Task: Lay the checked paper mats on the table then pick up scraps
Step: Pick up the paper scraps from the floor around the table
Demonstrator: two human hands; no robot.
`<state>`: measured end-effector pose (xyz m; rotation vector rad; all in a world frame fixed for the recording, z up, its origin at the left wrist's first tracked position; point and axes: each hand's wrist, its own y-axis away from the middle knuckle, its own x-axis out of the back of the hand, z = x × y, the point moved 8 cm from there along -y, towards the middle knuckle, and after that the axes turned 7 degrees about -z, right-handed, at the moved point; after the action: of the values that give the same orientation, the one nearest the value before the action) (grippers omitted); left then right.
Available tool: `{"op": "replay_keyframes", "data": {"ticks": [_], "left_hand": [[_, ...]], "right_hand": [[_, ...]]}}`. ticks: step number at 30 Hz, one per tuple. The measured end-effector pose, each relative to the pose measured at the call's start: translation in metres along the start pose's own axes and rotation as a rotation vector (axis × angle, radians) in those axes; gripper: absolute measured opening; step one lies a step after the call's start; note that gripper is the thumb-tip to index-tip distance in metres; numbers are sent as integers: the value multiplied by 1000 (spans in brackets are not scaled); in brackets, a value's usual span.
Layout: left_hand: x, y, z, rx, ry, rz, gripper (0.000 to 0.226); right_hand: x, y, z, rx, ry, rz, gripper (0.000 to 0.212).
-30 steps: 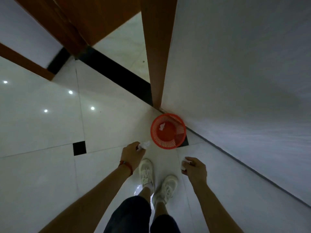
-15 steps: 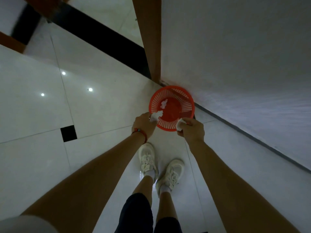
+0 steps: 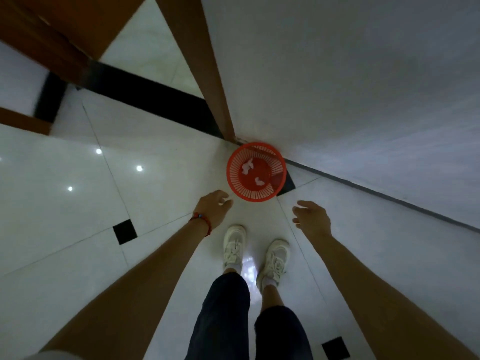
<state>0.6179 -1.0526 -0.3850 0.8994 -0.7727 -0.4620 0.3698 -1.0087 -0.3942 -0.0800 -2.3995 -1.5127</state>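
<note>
The scene is dim and bluish, exposure low. Small ceiling lights glare as white dots on the glossy floor tiles at left, with another sheen between the shoes. Wide-angle bending skews the edges; the upper left is motion-smeared.

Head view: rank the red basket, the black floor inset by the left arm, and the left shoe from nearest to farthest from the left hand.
Measured from the left hand:
1. Red basket, just ahead and to the hand's right, against the wall.
2. Left shoe, below the hand, toward the person.
3. Black floor inset, out to the left beyond the forearm.
</note>
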Motion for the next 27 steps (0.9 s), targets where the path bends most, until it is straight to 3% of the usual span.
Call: {"op": "replay_keyframes", "data": {"ticks": [5,9,19,22,27], "left_hand": [[4,51,0,-20,-47,-71,30],[-8,85,4,-65,-152,-187,27],[-51,149,80,-268,-628,-360,23],[-90,169,115,-360,-742,-395,8],[-190,213,155,-494,-1005,-486,26]], "right_hand": [[30,71,41,-9,-4,42,29],[55,127,83,-22,-114,174,29],[44,269,253,-235,-863,524,31],[17,302,311,-321,-1093,601,31],[-9,355,383,-384,-1478,721,27]]}}
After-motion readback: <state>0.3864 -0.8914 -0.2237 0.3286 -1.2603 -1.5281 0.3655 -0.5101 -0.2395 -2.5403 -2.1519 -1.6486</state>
